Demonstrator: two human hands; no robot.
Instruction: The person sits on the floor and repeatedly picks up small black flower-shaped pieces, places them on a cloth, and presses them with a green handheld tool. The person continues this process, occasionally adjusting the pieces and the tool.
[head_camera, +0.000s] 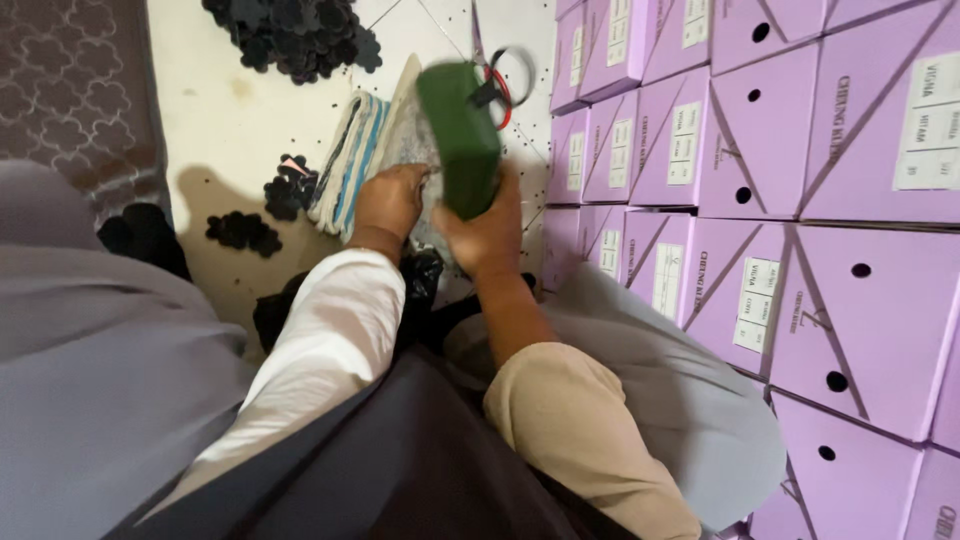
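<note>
My right hand grips a dark green rectangular block, held upright and a little blurred, above the floor. My left hand presses down on a grey speckled sheet that lies on a stack of folded cloth with blue and white stripes. Whether the left fingers are closed cannot be seen. A pair of scissors with red and black handles lies just behind the block. Both my sleeves are light-coloured, with grey cloth across my lap.
Stacked lilac cardboard boxes form a wall along the right. Piles of small black flower-shaped cutouts lie at the top and on the white tiled floor to the left. A patterned brown mat is at the upper left.
</note>
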